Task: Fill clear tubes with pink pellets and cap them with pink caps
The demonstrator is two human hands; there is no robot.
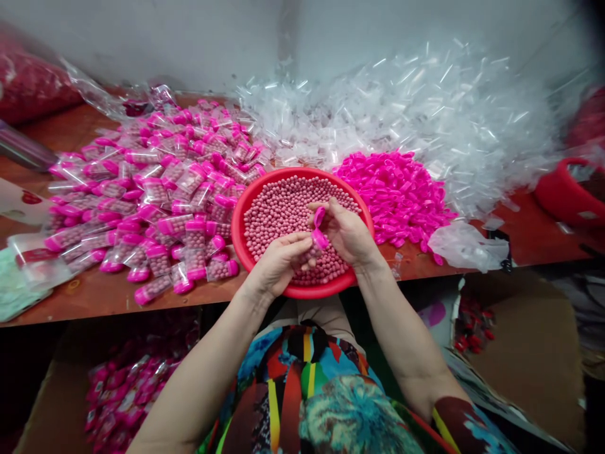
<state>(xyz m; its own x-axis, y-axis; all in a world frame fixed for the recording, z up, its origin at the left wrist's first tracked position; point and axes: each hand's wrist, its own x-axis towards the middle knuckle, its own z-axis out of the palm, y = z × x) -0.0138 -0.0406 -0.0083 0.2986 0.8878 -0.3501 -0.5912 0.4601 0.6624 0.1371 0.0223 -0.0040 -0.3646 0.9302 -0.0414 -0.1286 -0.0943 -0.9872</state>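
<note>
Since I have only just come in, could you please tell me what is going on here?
A person is handling a small clear container with a pink cap over a red basin of pink beads. The left hand holds the container; the right hand is at the cap's raised lid. Bead-filled containers lie heaped to the left, loose pink caps to the right, and clear plastic pieces behind those.

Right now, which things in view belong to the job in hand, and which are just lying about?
Apparently in the job: held container, red bowl, pink beads, pink caps, clear containers, filled containers.

Seemingly just lying about: crumpled plastic bag, grey cylinder, pale green item.
</note>
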